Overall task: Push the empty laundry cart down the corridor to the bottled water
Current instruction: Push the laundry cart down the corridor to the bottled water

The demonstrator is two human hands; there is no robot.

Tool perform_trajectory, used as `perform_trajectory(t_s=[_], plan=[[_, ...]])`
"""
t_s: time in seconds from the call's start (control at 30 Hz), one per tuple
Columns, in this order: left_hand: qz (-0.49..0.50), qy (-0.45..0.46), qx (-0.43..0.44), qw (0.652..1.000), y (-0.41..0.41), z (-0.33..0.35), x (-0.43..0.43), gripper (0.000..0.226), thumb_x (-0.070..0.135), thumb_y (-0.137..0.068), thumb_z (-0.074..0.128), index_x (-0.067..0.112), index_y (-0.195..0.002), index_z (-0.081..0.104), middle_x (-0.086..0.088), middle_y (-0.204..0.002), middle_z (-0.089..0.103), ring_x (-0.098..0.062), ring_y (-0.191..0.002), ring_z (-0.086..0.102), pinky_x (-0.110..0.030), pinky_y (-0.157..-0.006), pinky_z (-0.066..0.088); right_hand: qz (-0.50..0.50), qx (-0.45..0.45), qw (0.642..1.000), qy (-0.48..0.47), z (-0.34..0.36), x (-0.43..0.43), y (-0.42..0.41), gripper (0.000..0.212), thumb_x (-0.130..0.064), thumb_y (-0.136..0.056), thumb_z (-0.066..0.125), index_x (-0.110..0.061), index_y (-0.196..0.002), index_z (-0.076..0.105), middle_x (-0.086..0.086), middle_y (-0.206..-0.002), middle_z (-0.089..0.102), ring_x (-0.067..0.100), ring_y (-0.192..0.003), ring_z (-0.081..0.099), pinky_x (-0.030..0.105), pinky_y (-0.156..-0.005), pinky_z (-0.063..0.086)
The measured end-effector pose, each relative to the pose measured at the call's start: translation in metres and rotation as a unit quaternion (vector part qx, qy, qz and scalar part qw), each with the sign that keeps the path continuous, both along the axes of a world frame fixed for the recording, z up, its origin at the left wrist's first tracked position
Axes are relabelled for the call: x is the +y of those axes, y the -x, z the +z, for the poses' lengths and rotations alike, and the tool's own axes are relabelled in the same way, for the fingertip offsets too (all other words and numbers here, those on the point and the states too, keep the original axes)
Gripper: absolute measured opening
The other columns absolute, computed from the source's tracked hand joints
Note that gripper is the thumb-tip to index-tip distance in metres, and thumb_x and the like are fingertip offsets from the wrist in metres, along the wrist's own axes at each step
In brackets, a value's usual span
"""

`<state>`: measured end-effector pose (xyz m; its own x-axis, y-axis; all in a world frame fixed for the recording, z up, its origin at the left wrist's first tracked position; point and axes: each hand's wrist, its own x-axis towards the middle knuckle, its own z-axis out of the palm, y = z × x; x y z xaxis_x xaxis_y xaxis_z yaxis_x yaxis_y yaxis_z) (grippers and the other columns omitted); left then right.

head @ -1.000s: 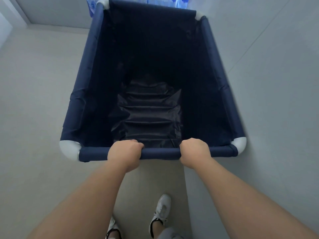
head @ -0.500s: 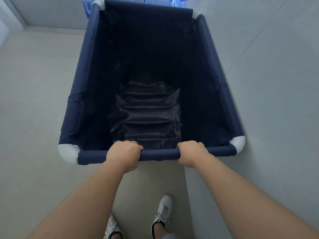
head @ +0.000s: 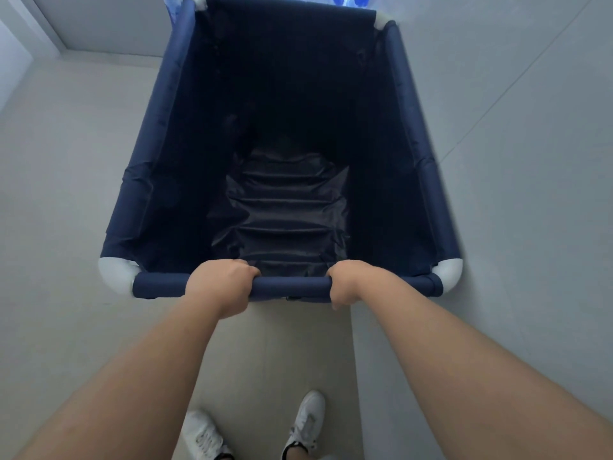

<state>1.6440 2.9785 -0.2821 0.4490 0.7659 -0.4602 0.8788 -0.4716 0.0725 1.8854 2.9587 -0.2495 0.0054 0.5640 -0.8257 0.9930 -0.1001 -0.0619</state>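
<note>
A navy fabric laundry cart [head: 149, 154] with white corner joints fills the middle of the view, its dark liner bare inside. My left hand [head: 220, 288] is wrapped around the near rail, left of centre. My right hand [head: 348, 282] grips the same rail to the right. Just past the cart's far rim, blue-capped bottled water [head: 348, 0] in clear wrap shows at the top edge, mostly hidden by the cart.
A pale wall [head: 514, 161] runs close along the cart's right side. Grey floor [head: 59, 194] lies open on the left, ending at a far wall with a skirting line. My white shoes [head: 306, 423] stand behind the cart.
The cart has rolled a little farther toward the water pack, which now sits closer to the top edge. Both hands keep their hold on the rail; my feet have stepped forward.
</note>
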Motion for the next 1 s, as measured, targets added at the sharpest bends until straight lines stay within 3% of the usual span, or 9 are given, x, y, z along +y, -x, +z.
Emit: perform_trajectory(t_s=[0.1, 0.17, 0.23, 0.33, 0.43, 0.53, 0.77, 1.0], plan=[[-0.004, 0.001, -0.021, 1.000, 0.001, -0.004, 0.005, 0.039, 0.030, -0.084, 0.060, 0.046, -0.119, 0.058, 0.017, -0.105, 0.060, -0.012, -0.085, 0.060, -0.031, -0.069, 0.050, 0.003, -0.007, 1.000, 0.024, 0.000, 0.007, 0.003, 0.051, -0.021, -0.080, 0.072, -0.027, -0.128, 0.055, 0.001, -0.114, 0.062, 0.028, -0.100, 0.061, 0.044, -0.091, 0.053], [-0.006, 0.003, -0.050, 0.999, 0.003, -0.008, 0.009, 0.047, 0.055, -0.081, 0.060, 0.050, -0.127, 0.052, 0.018, -0.114, 0.061, -0.012, -0.094, 0.061, -0.032, -0.074, 0.050, -0.008, -0.024, 1.000, 0.001, -0.003, 0.008, 0.007, 0.053, -0.020, -0.080, 0.068, -0.031, -0.130, 0.053, 0.000, -0.112, 0.060, 0.028, -0.099, 0.059, 0.044, -0.091, 0.049], [-0.006, 0.000, -0.069, 0.998, 0.005, -0.010, 0.013, 0.071, 0.080, -0.069, 0.052, 0.050, -0.133, 0.047, 0.018, -0.119, 0.060, -0.012, -0.099, 0.062, -0.032, -0.075, 0.047, -0.024, -0.038, 0.999, -0.025, -0.005, 0.007, 0.009, 0.054, -0.022, -0.080, 0.066, -0.034, -0.131, 0.052, 0.000, -0.110, 0.060, 0.027, -0.098, 0.057, 0.043, -0.091, 0.042], [0.008, -0.006, -0.093, 0.996, 0.005, -0.008, 0.014, 0.101, 0.100, -0.057, 0.033, 0.043, -0.140, 0.042, 0.015, -0.124, 0.060, -0.014, -0.104, 0.062, -0.033, -0.072, 0.041, -0.024, -0.052, 0.995, -0.076, -0.007, 0.002, 0.010, 0.054, -0.028, -0.079, 0.065, -0.039, -0.130, 0.051, -0.003, -0.109, 0.061, 0.026, -0.102, 0.055, 0.046, -0.100, 0.031], [0.029, -0.023, -0.125, 0.991, 0.004, -0.007, 0.015, 0.103, 0.102, -0.062, 0.018, 0.039, -0.140, 0.043, 0.011, -0.129, 0.060, -0.017, -0.110, 0.060, -0.036, -0.076, 0.037, -0.011, -0.067, 0.980, -0.185, -0.014, -0.011, 0.010, 0.049, -0.033, -0.081, 0.063, -0.039, -0.129, 0.054, -0.004, -0.111, 0.061, 0.023, -0.110, 0.053, 0.051, -0.113, 0.018], [-0.003, -0.052, -0.110, 0.993, 0.004, -0.011, 0.015, 0.098, 0.098, -0.068, 0.009, 0.037, -0.130, 0.054, 0.007, -0.123, 0.061, -0.018, -0.102, 0.060, -0.036, -0.073, 0.035, 0.009, -0.084, 0.960, -0.269, -0.021, -0.023, 0.011, 0.038, -0.037, -0.084, 0.062, -0.037, -0.122, 0.058, -0.005, -0.111, 0.062, 0.022, -0.114, 0.051, 0.051, -0.115, 0.016], [-0.034, -0.059, -0.093, 0.993, 0.004, -0.013, 0.018, 0.094, 0.095, -0.072, 0.004, 0.035, -0.111, 0.065, 0.005, -0.107, 0.064, -0.016, -0.086, 0.050, -0.037, -0.071, 0.032, -0.009, -0.108, 0.975, -0.193, -0.015, -0.013, 0.016, 0.029, -0.040, -0.088, 0.061, -0.040, -0.117, 0.058, -0.005, -0.109, 0.060, 0.026, -0.116, 0.046, 0.057, -0.110, 0.017], [-0.055, -0.061, -0.088, 0.993, 0.003, -0.012, 0.021, 0.089, 0.094, -0.073, 0.007, 0.035, -0.105, 0.065, 0.005, -0.103, 0.064, -0.019, -0.092, 0.057, -0.037, -0.070, 0.033, -0.011, -0.127, 0.976, -0.176, -0.014, -0.009, 0.017, 0.027, -0.034, -0.088, 0.060, -0.038, -0.115, 0.060, -0.004, -0.104, 0.058, 0.025, -0.113, 0.048, 0.058, -0.111, 0.019]])
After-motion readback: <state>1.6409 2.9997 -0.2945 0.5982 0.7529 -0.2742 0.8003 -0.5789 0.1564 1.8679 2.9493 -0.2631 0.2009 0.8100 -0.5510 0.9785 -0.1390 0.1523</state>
